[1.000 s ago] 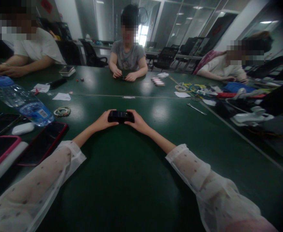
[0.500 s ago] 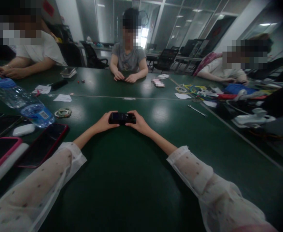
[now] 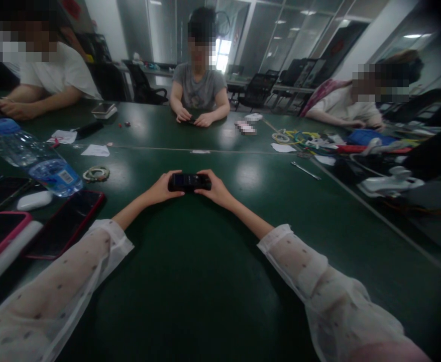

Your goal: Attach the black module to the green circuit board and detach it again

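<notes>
Between my hands is a small black handheld device (image 3: 189, 183) with a lit display on the side facing me; its exact kind is not clear. My left hand (image 3: 163, 186) grips its left end, thumb along the lower edge and fingers over the top. Around the right end my right hand (image 3: 216, 188) is closed in the same way. The device is held level just over the dark green table (image 3: 190, 261), and whether it touches the surface I cannot tell. Sheer white dotted sleeves cover both my forearms.
At left lie a water bottle (image 3: 50, 171), a red-edged phone (image 3: 68, 223), a white case (image 3: 34, 200) and bracelets (image 3: 96, 174). A wrench (image 3: 305, 170) and tangled cables (image 3: 299, 140) are at right. Across the table sit a person in grey (image 3: 200, 90) and two others.
The whole view has shifted very slightly, with things sitting a little higher and further left. Both my hands keep the same hold on the black device.
</notes>
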Demonstrator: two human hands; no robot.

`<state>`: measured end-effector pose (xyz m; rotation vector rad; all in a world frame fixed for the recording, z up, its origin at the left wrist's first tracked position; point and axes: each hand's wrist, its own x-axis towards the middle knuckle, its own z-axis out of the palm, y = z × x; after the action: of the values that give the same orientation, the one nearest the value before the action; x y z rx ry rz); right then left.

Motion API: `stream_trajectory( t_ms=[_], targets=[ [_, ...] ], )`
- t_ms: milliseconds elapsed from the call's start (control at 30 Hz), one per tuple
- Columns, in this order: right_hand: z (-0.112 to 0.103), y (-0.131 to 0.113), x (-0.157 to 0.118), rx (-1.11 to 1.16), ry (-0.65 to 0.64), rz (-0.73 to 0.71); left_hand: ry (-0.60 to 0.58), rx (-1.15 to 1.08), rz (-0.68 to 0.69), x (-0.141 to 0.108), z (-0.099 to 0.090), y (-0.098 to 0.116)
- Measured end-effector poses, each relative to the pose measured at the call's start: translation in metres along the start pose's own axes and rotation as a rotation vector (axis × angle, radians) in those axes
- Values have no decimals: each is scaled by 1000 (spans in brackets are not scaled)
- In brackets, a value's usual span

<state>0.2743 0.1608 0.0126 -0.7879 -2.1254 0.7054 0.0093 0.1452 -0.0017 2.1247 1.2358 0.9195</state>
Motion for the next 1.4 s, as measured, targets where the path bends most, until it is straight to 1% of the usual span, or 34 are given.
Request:
stream_trajectory(
  t_ms=[200, 333, 467, 600, 733, 900, 1000, 1067, 1200, 1400],
  targets=[
    [1, 9, 1, 72, 16, 49, -6, -38, 20, 1, -1, 1],
    [2, 15, 2, 147, 36, 80, 9, -82, 0, 3, 2, 0],
    [2, 18, 3, 236, 76, 117, -10, -139, -1, 4, 3, -2],
    [1, 19, 3, 282, 109, 147, -17, -108, 11, 3, 3, -4],
    [1, 21, 2, 205, 156, 160, -13, -68, -8, 2, 2, -3],
    [1, 23, 2, 24, 332, 144, -22, -54, -1, 1, 2, -2],
    [0, 27, 1, -58, 434, 172, -24, -55, 8, 1, 2, -5],
    [0, 31, 1, -74, 478, 199, -32, -46, 8, 1, 1, -6],
    [1, 34, 1, -61, 522, 214, -30, -10, 2, 1, 1, -6],
    [2, 34, 1, -107, 527, 245, -57, 13, 29, 1, -1, 0]
  ],
)
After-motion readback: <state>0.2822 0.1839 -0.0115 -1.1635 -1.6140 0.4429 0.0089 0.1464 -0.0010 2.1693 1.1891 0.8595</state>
